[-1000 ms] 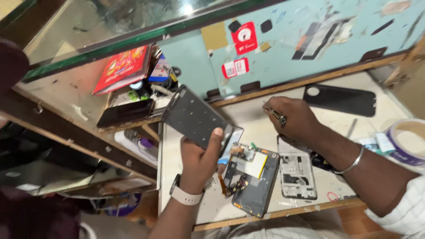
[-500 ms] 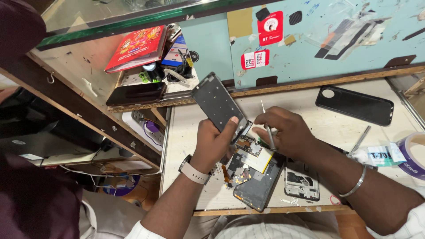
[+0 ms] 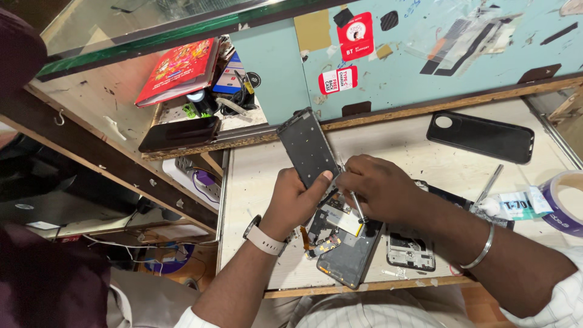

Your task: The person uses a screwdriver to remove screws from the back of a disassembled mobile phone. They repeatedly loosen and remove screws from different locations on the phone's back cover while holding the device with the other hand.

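Observation:
My left hand (image 3: 296,198) grips a dark phone screen panel (image 3: 306,147) and holds it tilted up from an opened phone body (image 3: 343,243) that lies on the white worktop (image 3: 255,182). My right hand (image 3: 376,188) pinches a thin metal tool (image 3: 356,205) whose tip points down into the phone's exposed boards, right beside the lower edge of the panel. A watch with a pale strap is on my left wrist and a metal bangle on my right.
A second opened phone part (image 3: 410,250) lies under my right forearm. A black phone case (image 3: 481,137) rests at the back right, a roll of tape (image 3: 565,200) at the right edge. A red booklet (image 3: 179,70) and a dark phone (image 3: 178,135) sit on the left shelf.
My right hand has come left from the bench to the phone with the tool. My left hand has lowered the panel toward the phone body. The view has shifted.

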### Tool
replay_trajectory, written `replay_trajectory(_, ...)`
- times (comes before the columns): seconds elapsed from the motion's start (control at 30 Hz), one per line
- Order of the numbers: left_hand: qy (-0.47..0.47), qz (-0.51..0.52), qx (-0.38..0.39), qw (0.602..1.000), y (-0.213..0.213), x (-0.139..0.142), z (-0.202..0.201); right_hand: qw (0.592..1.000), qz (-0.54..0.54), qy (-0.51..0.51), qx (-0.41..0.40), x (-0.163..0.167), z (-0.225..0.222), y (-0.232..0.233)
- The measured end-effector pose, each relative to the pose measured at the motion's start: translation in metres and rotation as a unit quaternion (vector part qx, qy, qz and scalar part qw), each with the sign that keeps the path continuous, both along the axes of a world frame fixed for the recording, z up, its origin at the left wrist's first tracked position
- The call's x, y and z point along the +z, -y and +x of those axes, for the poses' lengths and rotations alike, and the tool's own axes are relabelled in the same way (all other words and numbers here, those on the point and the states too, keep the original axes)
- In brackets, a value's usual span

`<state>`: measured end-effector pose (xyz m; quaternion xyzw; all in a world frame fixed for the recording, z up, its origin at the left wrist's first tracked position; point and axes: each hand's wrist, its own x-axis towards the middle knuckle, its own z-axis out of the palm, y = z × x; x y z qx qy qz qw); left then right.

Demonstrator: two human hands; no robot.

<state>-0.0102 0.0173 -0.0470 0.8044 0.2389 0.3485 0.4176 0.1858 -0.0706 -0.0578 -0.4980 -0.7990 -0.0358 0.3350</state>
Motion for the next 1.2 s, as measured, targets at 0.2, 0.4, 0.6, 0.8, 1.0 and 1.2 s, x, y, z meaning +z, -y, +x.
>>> replay_trajectory(0.2, -0.023, -0.009, 0.001, 1.0, -0.001, 0.003, -0.002, 1.0, 0.005, 0.007, -0.006, 0.001, -0.004, 0.0)
replay_trajectory(0.4, -0.037, -0.007, -0.002, 0.999, 0.001, 0.008, -0.005, 1.0, 0.017, 0.019, 0.008, 0.005, -0.004, -0.002)
replay_trajectory(0.6, -0.05, -0.013, -0.003, 0.999, 0.0, 0.011, -0.008, 0.999, 0.013, 0.041, 0.008, 0.007, -0.006, -0.001)
replay_trajectory(0.8, -0.082, 0.001, -0.004, 0.997, -0.002, 0.011, -0.01, 0.997, 0.002, 0.072, 0.022, 0.005, -0.006, -0.003)
replay_trajectory(1.0, -0.075, -0.01, -0.008, 0.997, -0.004, 0.008, -0.012, 0.997, 0.002, 0.075, 0.025, 0.002, -0.005, -0.003)
replay_trajectory(1.2, -0.109, -0.007, 0.001, 0.994, -0.005, 0.009, -0.01, 0.995, 0.001, 0.092, 0.032, 0.005, -0.005, -0.003)
